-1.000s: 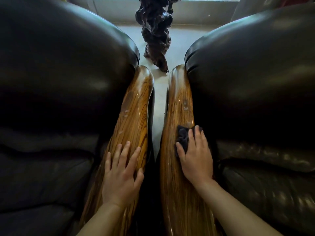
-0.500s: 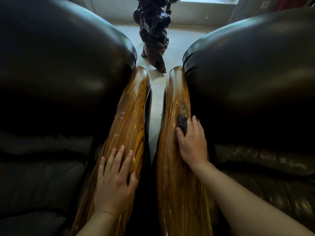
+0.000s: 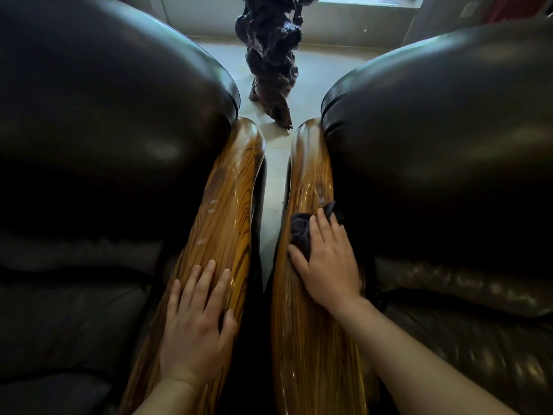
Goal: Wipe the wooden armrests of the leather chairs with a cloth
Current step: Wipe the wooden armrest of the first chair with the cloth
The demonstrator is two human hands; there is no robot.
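Note:
Two dark leather chairs stand side by side, each with a glossy striped wooden armrest. My right hand [image 3: 327,262] presses a dark cloth [image 3: 300,232] onto the right armrest [image 3: 311,172], about halfway along it. The cloth bunches out past my fingertips and thumb. Flat on the left armrest [image 3: 227,199] lies my left hand [image 3: 196,324], fingers spread and holding nothing. Small pale smudges show on both armrests beyond my hands.
A narrow strip of pale floor [image 3: 272,187] separates the armrests. Beyond them a dark gnarled wooden carving [image 3: 270,55] stands on the floor before a light wall. The left chair back [image 3: 104,109] and right chair back [image 3: 443,121] bulge up on either side.
My right hand slid the cloth forward along the right armrest, and more of the cloth now bunches out on the thumb side. My left hand stayed flat on the left armrest.

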